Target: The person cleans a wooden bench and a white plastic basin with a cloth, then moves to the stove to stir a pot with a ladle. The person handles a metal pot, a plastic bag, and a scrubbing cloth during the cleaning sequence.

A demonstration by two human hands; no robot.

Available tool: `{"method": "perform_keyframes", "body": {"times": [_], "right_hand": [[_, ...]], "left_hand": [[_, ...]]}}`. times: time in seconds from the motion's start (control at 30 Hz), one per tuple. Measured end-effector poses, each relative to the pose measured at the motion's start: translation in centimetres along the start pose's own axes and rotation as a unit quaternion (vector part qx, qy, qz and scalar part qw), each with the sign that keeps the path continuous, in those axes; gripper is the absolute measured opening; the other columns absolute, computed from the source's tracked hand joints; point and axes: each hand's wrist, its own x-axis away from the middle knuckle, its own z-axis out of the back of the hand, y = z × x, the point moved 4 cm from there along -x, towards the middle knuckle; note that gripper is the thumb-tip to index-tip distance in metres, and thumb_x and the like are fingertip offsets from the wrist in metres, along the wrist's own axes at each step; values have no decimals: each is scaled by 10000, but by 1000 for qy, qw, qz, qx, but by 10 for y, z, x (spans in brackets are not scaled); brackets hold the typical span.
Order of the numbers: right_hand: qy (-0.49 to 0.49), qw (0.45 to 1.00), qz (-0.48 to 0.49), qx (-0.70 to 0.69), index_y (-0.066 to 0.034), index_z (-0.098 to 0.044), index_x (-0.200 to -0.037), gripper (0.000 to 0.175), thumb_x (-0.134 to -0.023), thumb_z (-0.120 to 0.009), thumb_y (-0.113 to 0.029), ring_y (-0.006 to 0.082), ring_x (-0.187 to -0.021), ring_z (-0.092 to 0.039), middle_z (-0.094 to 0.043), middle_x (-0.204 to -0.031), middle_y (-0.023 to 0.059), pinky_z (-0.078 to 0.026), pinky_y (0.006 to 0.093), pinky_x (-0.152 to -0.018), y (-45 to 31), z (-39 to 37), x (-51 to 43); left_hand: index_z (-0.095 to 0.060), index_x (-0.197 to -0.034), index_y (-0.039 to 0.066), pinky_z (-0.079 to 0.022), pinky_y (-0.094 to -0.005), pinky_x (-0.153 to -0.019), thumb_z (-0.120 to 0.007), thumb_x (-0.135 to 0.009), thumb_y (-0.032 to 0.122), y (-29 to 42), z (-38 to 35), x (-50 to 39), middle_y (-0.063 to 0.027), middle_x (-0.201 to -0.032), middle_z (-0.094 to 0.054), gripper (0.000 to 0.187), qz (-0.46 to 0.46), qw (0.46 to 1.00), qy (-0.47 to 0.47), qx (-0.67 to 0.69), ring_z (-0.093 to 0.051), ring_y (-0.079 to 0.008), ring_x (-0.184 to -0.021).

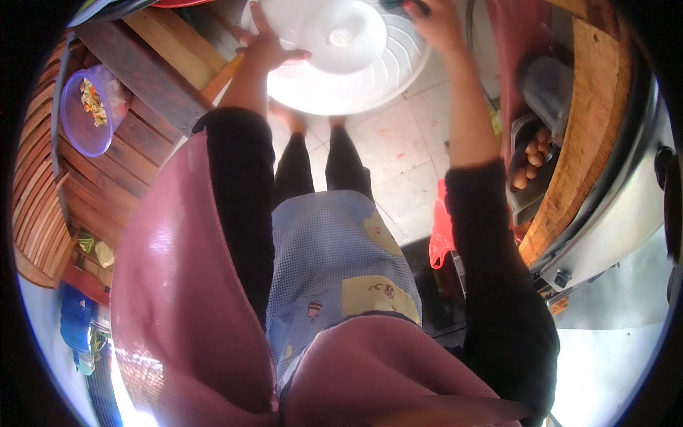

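My left hand (269, 47), fingers spread, reaches over the left part of a large round white plastic lid or basin (405, 58) with curved ribs. A smaller round white piece with a central knob (341, 37) sits on or in it; which of these I cannot tell. Whether the left fingers touch the white plastic is unclear. At the top right edge, my right hand (431, 18) is bent around something dark, partly cut off by the picture's rim. That dark thing (397, 5) cannot be made out.
On the left, a purple-rimmed plastic tub (109, 125) with chopped vegetables stands on a slatted wooden surface (96, 181). Brown eggs (533, 155) lie in a container at right, near a wooden edge (589, 101). A red plastic bag (442, 229) hangs or lies beside my right sleeve.
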Motion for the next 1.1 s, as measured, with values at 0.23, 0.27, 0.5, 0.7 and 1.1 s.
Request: {"method": "perform_keyframes", "body": {"times": [0.23,0.27,0.5,0.7,1.1], "right_hand": [[163,985,-41,27,-177,-686,-916,184,-744,-672,-115,351,-879,-495,-522,-922,146,-433,464,-737,-47,-43,117],[170,984,-61,2,-161,-679,-917,186,-740,-666,-107,356,-867,-488,-510,-901,152,-425,470,-731,-60,-47,135],[43,979,-143,-141,-73,-600,-1002,176,-831,-617,-111,400,-906,-498,-502,-920,207,-433,486,-781,-139,-102,216],[-202,821,-298,-443,-41,-639,-1002,178,-863,-584,-138,267,-883,-608,-625,-932,157,-480,368,-799,-133,-113,242],[11,978,55,200,-72,-687,-957,289,-857,-584,-323,323,-823,-586,-571,-963,151,-524,430,-692,-90,-46,61]], "left_hand": [[256,-1433,81,-208,-580,-1111,-868,-515,553,1,5,3,-337,-1471,196,1526,47,998,-23,19,131,-569,-1343],[253,-1435,83,-217,-577,-1109,-870,-513,552,4,6,3,-343,-1468,196,1527,37,999,-14,5,128,-572,-1342],[255,-1431,71,-182,-582,-1120,-853,-524,576,-2,-2,0,-262,-1507,197,1519,37,998,-28,-32,132,-591,-1329],[230,-1428,20,-159,-673,-1079,-832,-538,604,-4,-9,-4,-213,-1535,155,1503,5,997,-17,-76,137,-625,-1303],[-12,-1456,-42,-240,-692,-1031,-726,-629,678,-6,-21,-9,-369,-1464,-113,1308,47,994,31,-90,-22,-610,-1327]]}}
